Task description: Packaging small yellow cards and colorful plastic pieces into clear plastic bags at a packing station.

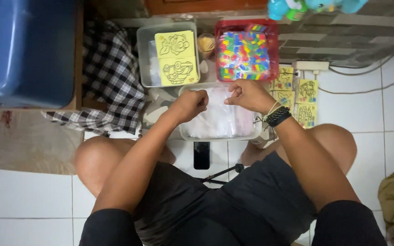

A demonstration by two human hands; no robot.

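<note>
My left hand (190, 104): curled nearly closed, fingertips pinching the edge of a thin clear plastic bag (215, 98); I hold it over the tray so the bag stays stretched between both hands.
My right hand (247, 94): also curled tight, thumb and fingers nipping the same bag at its other end; a dark beaded bracelet (277, 116) sits on that wrist.
Clear plastic bag: held just above the clear tray (258, 134), between my two hands. I cannot tell whether anything is inside it.
Clear tray: straight in front of my knees on the floor, filled with a pile of similar clear bags (220, 120), within easy reach.
Grey tub (143, 54): beyond the tray to the left, holding two yellow picture cards (176, 57) stacked flat with line drawings facing up.
Red tub (273, 45): beside the grey one to the right, packed with small multicoloured pieces (245, 57), open at the top.
Loose yellow cards (299, 98): laid on the white tiled floor (388, 105) to the right of my right hand, near a white power strip (312, 65).
Phone (201, 155): dark, lying on the floor between my legs, just beside a thin black stand (224, 172).
Checked cloth (110, 77): heaped left of the tubs, next to a blue bin (26, 50).
</note>
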